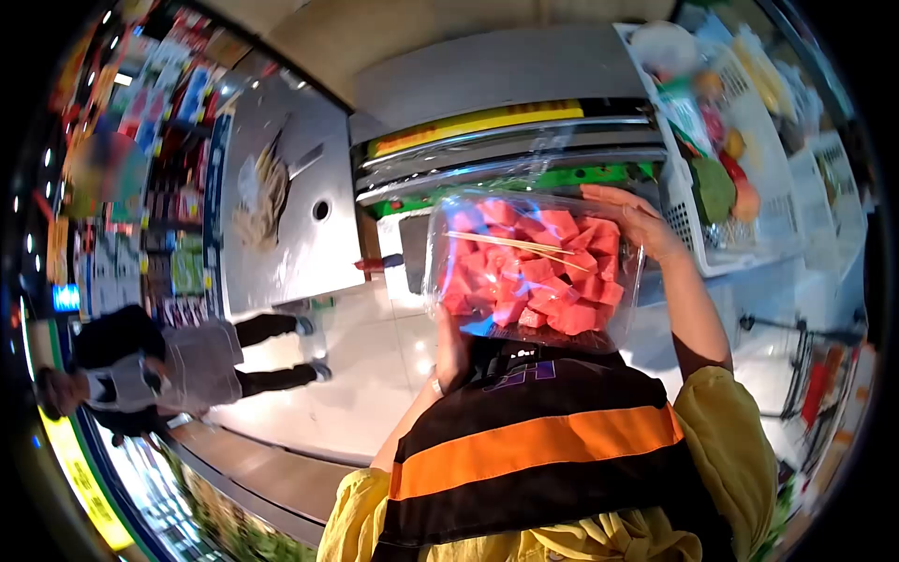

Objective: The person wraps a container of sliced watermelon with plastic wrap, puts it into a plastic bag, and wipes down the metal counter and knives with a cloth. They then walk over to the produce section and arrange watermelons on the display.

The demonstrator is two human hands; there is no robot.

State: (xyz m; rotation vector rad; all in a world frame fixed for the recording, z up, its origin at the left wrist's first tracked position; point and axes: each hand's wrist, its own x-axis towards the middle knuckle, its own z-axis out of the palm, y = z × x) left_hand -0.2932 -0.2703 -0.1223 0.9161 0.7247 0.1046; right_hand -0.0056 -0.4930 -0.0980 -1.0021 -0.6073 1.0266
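Observation:
A clear plastic tray of red fruit cubes is held up in front of my chest, with thin wooden sticks lying over the cubes. Glossy clear film covers it and stretches up from its top edge. My right hand grips the tray's upper right corner, fingers along the far edge. At the lower left side, my left hand supports the tray; its fingers are partly hidden behind it. Beyond the tray is a metal wrapping station with a yellow strip and a green strip.
White baskets with produce and bags stand at the right. A steel counter with a hole and a crumpled cloth is at the left. Another person stands on the floor at the lower left. A shopping cart is at the right.

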